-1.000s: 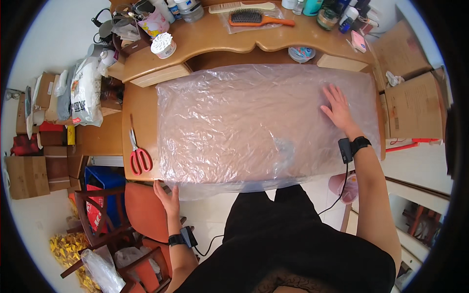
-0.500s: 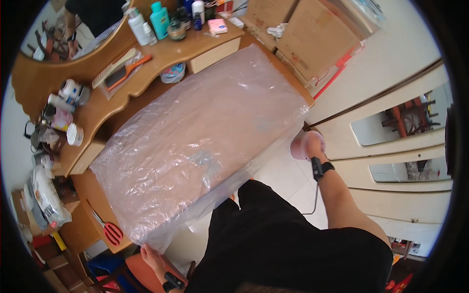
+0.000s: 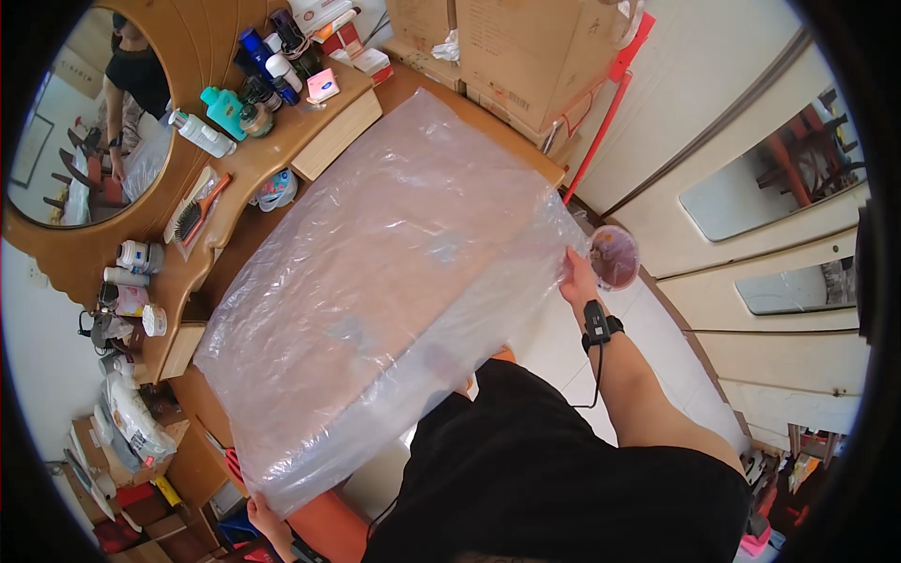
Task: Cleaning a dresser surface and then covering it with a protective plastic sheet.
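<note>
A large clear plastic sheet [image 3: 375, 263] with creases and shiny folds lies over the wooden dressing table, its front part hanging off the near edge. My left hand [image 3: 267, 518] pinches the sheet's near left corner. At the right end, my right hand [image 3: 579, 279] has its fingers closed on the sheet's edge. Red-handled scissors [image 3: 233, 462] on the table's left end are partly hidden beneath the sheet. A pink waste bin [image 3: 615, 256] stands on the floor just beyond my right hand.
Bottles, including a teal one [image 3: 223, 113], and a hairbrush [image 3: 200, 208] crowd the raised shelf below the round mirror [image 3: 89, 122]. Cardboard boxes [image 3: 526, 56] stack at the back right. A white wardrobe [image 3: 723, 281] lines the right. An orange chair seat [image 3: 328, 527] is near my left hand.
My right hand has moved from over the bin to the sheet's right edge and gripped it. The sheet has shifted toward me, now partly covering the scissors. The view has turned.
</note>
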Demonstrator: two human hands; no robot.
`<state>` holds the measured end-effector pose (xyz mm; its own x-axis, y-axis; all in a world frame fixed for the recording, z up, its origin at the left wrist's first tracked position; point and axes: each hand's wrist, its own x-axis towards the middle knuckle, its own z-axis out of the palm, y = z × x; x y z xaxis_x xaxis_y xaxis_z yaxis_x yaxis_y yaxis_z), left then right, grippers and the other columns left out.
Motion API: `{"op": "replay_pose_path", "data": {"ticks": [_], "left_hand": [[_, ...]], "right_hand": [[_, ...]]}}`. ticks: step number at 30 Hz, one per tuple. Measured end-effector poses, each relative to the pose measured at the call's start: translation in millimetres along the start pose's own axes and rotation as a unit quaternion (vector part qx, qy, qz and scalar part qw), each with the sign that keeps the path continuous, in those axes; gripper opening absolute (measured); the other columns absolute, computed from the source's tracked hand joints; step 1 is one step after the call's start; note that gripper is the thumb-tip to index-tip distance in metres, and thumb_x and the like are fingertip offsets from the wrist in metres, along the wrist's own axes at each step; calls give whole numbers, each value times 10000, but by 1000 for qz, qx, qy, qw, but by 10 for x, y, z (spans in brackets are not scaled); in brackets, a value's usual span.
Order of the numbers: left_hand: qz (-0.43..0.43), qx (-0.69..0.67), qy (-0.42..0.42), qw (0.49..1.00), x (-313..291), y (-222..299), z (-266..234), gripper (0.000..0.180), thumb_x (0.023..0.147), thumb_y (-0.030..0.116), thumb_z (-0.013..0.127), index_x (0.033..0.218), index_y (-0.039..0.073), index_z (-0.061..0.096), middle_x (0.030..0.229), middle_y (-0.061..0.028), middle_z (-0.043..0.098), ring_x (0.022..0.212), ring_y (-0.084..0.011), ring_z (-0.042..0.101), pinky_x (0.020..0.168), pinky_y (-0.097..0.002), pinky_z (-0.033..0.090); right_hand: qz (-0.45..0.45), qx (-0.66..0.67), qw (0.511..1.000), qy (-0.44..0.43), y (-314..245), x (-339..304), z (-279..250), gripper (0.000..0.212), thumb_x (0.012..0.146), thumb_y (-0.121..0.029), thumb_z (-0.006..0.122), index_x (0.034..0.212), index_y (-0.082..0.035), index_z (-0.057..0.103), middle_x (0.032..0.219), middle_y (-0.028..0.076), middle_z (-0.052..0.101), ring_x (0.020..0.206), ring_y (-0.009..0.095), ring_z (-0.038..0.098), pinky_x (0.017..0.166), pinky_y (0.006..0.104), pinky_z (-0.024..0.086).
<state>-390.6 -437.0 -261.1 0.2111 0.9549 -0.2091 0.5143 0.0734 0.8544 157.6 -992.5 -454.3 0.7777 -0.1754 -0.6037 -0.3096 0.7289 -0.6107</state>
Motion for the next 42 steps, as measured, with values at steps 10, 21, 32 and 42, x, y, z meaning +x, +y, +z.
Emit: {"op": "replay_pose_path", "data": {"ticks": [10,21,32,42], "left_hand": [[-28,32,0,999,-175,120,-15,197,851,196,549,802,9,587,633,42,496,546,-58,419,484,-214,327],[-113,-106,-49,987,-498,353,152,151,868,137,509,907,2,563,767,-23,588,668,-104,545,624,-233,447],[-54,-223,4,973,-332,58,278,184,874,110,508,997,-15,565,843,-37,604,728,-104,557,662,-234,450],[-65,-40,22,997,-175,-487,276,207,824,146,584,950,-18,600,687,10,573,590,-49,498,523,-191,404]], "right_hand": [[-91,-167,979,-76,-674,56,141,72,799,-118,623,811,-120,553,674,-25,561,558,64,512,450,182,370],[-150,-202,962,-103,-968,263,561,140,806,-87,612,919,-82,530,765,-2,576,639,84,542,521,196,438],[-566,-636,460,-252,-220,-938,1464,556,763,-232,619,1259,-69,426,1322,202,344,1226,366,313,1015,444,255],[-392,-737,207,-511,949,-1545,2027,615,779,-385,585,1316,-172,375,1429,122,194,1307,382,143,1020,558,155]]}}
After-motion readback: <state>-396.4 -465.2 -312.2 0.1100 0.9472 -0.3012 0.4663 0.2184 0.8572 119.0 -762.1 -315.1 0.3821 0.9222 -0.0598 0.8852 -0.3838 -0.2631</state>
